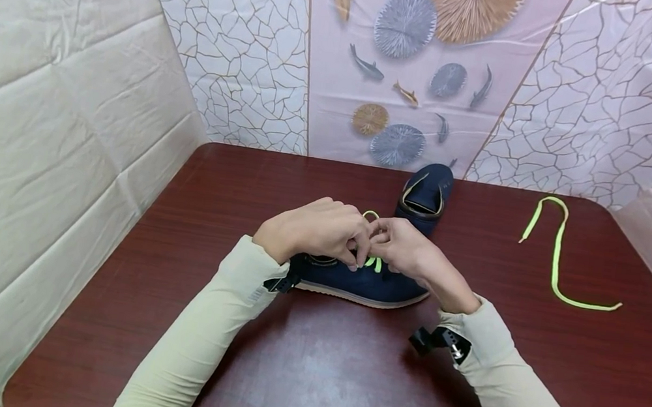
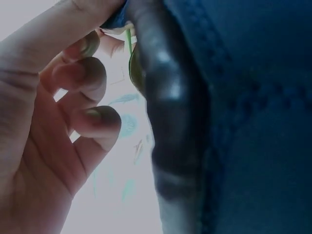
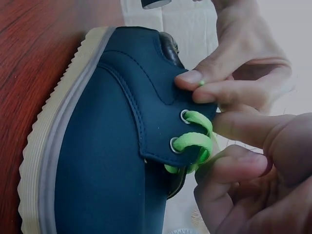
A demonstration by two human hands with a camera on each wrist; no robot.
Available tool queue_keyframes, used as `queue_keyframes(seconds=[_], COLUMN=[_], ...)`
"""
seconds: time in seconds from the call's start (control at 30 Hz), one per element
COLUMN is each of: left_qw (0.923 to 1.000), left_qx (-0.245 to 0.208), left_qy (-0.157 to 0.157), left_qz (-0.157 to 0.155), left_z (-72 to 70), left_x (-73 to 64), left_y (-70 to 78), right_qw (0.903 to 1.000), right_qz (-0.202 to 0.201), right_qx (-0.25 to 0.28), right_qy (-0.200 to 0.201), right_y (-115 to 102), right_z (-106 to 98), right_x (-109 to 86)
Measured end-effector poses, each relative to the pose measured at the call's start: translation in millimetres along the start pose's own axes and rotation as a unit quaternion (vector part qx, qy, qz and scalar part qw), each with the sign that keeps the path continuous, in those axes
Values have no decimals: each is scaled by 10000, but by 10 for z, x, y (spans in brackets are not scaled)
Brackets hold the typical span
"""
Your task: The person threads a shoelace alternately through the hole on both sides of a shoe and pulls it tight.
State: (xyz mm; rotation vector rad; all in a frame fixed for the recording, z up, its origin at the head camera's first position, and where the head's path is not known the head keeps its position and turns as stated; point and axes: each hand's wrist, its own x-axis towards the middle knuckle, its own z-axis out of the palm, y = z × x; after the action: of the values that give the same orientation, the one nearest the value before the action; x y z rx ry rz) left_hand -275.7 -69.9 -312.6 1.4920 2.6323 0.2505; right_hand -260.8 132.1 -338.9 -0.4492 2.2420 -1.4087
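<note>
A dark blue shoe [image 1: 365, 289] lies sole toward me under both hands, its toe to the right. Bright green lace [image 3: 195, 141] runs through its metal eyelets. My left hand [image 1: 324, 226] pinches the lace's end between thumb and forefinger; a green speck of it shows at the fingertips [image 3: 191, 77] in the right wrist view, by the eyelet flap. Its other fingers are loosely bent. Just below, my right hand [image 1: 410, 251] has one digit at the flap's edge and others curled beside the lace. I cannot tell whether it grips the lace.
A second dark blue shoe [image 1: 425, 197] stands behind, toward the back edge of the reddish-brown table [image 1: 234, 181]. A loose green shoelace [image 1: 556, 265] lies in a bent line on the right. Patterned sheeting [image 1: 246, 52] rises behind the table.
</note>
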Motion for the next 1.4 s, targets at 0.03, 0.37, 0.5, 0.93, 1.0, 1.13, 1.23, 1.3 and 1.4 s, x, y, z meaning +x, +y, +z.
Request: queue_keyframes(seconds=[0.03,0.37,0.5,0.93,1.0,1.13,1.23,1.3,1.4], left_qw=[10000,9917,9830,9374,9333,9222,9154,9119,9090], left_qx=[-67,-1160,-1619,-2744,-2792,-2900,-2886,-2860,-2815], left_qy=[37,385,641,1433,1520,1838,2140,2308,2484], left_qz=[40,387,583,1597,1672,1779,1817,1830,1809], left_z=[-2,-134,-211,-396,-411,-434,-461,-476,-497], left_x=[-1,-116,-218,-419,-431,-459,-494,-515,-545], left_y=[-8,-121,-158,-126,-109,-73,-51,-44,-38], right_qw=[10000,9937,9870,9437,9367,9166,8932,8774,8657], right_qz=[4,-313,-523,-1703,-1902,-2444,-2924,-3150,-3275], right_qx=[15,-336,-826,-2465,-2602,-2900,-3211,-3455,-3682], right_qy=[26,1022,1278,1401,1371,1264,1166,1081,875], right_y=[1,-21,-2,45,64,89,97,104,121], right_z=[-7,-89,-100,-33,-21,-2,14,21,11], right_x=[1,-22,-10,13,20,26,28,27,25])
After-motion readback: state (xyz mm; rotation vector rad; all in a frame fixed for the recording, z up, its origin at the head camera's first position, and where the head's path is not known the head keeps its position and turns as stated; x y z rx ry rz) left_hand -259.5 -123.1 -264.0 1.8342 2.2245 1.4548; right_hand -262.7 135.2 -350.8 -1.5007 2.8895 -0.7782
